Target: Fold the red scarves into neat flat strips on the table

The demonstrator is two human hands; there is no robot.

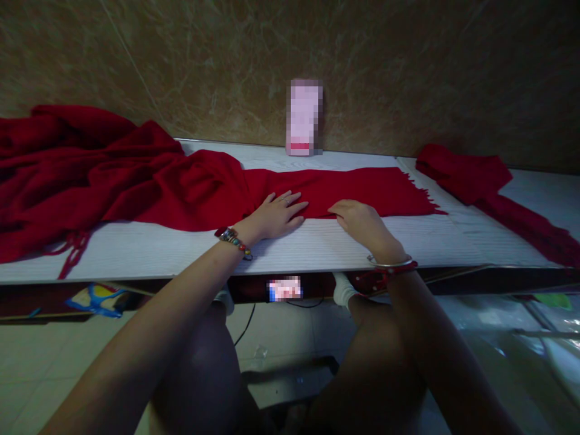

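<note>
A long red scarf [362, 187] with a fringed right end lies along a white wood-grain table [317, 251]. Its right part is flat in a narrow strip, while the left part is heaped in loose folds. My left hand [278, 216], with a ring and a beaded bracelet at the wrist, rests on the strip's near edge with fingers spread. To its right, my right hand [360, 222] has its fingers closed in a pinch on the same near edge. A silver bangle and a red band circle that wrist.
Another piece of red cloth [480, 178] lies crumpled at the table's right. A pink and white item [304, 118], blurred out, leans against the brown marbled wall [217, 60]. Below the table edge are blue-handled scissors [97, 300], a blurred screen [285, 289] and a black cable [245, 326].
</note>
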